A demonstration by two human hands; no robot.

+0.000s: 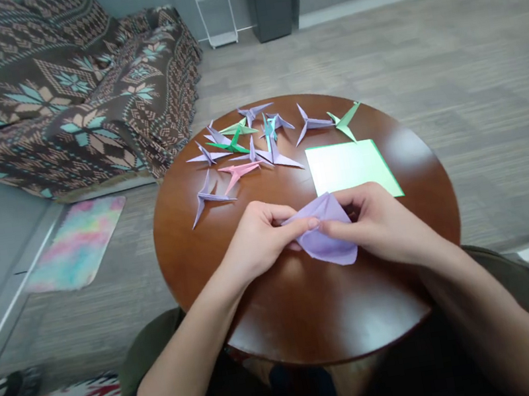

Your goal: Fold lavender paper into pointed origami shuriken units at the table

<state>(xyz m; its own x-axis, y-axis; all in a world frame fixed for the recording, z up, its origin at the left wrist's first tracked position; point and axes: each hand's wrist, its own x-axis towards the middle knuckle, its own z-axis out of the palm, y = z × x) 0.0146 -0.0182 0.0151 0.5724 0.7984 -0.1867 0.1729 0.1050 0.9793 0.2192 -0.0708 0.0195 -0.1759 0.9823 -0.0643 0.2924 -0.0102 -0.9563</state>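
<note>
A partly folded sheet of purple origami paper (333, 246) is held up over the near half of the table, between both hands. My left hand (270, 230) grips its left side, with the thumb pressed on the middle of the paper. From the right, my right hand (368, 215) pinches the same paper, its thumb almost meeting the left one. Some fingers of both hands are hidden behind the paper. Just beyond the right hand lies a stack of pale green paper sheets (353, 169), flat on the table.
Several folded paper cranes in purple, green and pink lie at the far left of the round brown table (187, 250), among them a pink crane (239, 171). One light green crane (345, 121) rests near the far right edge. A blanket-covered sofa (95, 111) stands beyond, on the left.
</note>
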